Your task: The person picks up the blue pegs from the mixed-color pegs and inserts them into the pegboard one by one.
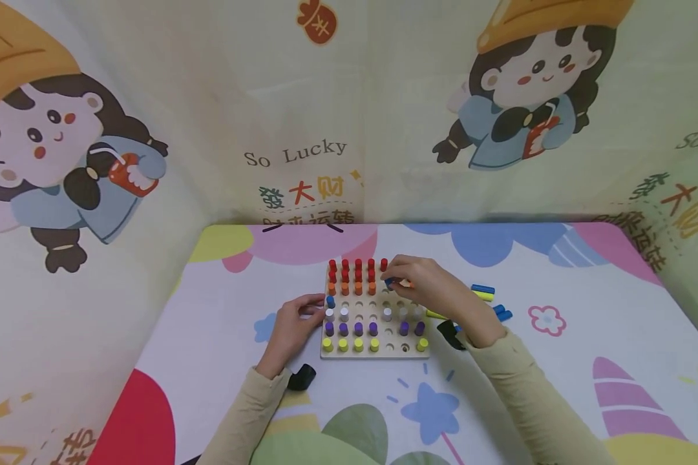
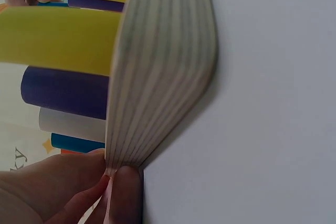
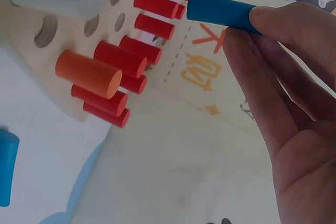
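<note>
A wooden pegboard (image 1: pixel 378 355) carries rows of coloured pegs: red at the far side, then orange, one blue, white, purple and yellow nearest. My left hand (image 1: pixel 295 326) holds the board by its left edge; in the left wrist view its fingertips (image 2: pixel 125 182) meet the layered rim (image 2: pixel 163 77). Over the far right part of the board, my right hand (image 1: pixel 427 279) pinches a blue peg (image 3: pixel 220 11) between thumb and fingers. That peg lies nearly level in the right wrist view, its free end pointing toward the red pegs (image 3: pixel 155 4).
Loose blue pegs (image 1: pixel 502 313) and a yellow peg (image 1: pixel 483 296) lie on the table right of the board, some partly behind my right forearm. Several bare holes (image 3: pixel 46 31) show in the board. A patterned cloth wall (image 1: pixel 395 129) stands behind the table.
</note>
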Demonstrator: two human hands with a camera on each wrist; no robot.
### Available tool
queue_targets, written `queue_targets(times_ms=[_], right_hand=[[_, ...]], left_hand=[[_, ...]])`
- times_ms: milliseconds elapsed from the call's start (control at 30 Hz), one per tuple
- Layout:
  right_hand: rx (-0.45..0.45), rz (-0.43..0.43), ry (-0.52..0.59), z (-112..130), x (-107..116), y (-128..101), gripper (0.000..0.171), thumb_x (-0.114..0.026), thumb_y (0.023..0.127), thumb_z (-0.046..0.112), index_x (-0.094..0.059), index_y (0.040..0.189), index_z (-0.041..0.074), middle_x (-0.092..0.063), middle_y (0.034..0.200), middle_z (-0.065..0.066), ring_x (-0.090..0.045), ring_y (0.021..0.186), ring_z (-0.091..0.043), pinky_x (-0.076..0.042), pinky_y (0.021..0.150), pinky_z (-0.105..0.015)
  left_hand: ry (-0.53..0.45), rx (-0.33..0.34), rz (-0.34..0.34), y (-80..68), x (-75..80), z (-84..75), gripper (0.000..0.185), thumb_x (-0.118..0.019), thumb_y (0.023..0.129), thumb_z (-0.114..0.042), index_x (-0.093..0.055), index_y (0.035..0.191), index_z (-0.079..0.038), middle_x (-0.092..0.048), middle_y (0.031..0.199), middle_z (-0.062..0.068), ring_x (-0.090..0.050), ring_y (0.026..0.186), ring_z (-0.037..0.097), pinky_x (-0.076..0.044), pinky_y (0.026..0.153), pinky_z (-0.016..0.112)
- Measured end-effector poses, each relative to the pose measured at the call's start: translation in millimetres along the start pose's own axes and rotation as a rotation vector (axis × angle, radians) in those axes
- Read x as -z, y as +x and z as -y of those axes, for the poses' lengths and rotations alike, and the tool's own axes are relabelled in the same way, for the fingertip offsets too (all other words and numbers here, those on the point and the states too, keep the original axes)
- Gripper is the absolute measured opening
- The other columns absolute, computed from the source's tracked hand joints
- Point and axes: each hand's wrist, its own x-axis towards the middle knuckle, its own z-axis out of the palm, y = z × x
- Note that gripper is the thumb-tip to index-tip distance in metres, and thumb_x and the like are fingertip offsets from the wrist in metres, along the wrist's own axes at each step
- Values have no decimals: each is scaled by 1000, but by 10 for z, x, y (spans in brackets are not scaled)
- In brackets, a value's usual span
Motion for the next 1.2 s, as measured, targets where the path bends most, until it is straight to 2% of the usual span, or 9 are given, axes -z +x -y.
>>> queue_targets(times_ms=[233, 500, 733, 933, 1200], right_hand=[[-41, 41, 13, 45, -44, 60, 26, -74, 87, 4, -74, 112, 7, -69, 110, -5, -68, 97, -18, -58, 82, -31], [-1, 45, 13, 92, -77, 133, 20, -75, 86, 3, -75, 106, 6, -69, 107, -6, -66, 93, -17, -58, 81, -29], [13, 66, 21, 142, -104, 208, 21, -73, 87, 2, -75, 108, 4, -70, 106, -7, -66, 91, -17, -58, 82, -33], [-63, 133, 4, 196, -110, 280, 24, -73, 89, 7, -74, 113, 6, -70, 113, -6, -66, 104, -21, -56, 89, -33], [-40, 154, -6, 234, -159, 375, 25, -73, 89, 8, -74, 114, 5, -69, 111, -5, -65, 99, -18, -56, 89, -32]], left_hand=[[-9, 4, 4, -14, 6, 8, 33, -70, 92, -16, -68, 125, -9, -71, 117, 5, -67, 98, 19, -56, 85, 36], [-6, 8, 0, -9, -2, 13, 33, -70, 92, -15, -68, 124, -9, -71, 116, 6, -68, 97, 18, -56, 84, 35], [-8, 10, 4, -4, 16, 1, 33, -71, 92, -16, -68, 124, -9, -71, 115, 4, -68, 97, 18, -56, 85, 37], [-19, -39, 7, 6, 28, 14, 33, -70, 92, -16, -69, 124, -8, -72, 113, 5, -69, 95, 18, -56, 80, 31], [-19, -43, 4, 31, 43, 49, 33, -70, 92, -17, -69, 124, -8, -72, 114, 5, -69, 95, 18, -56, 80, 31]])
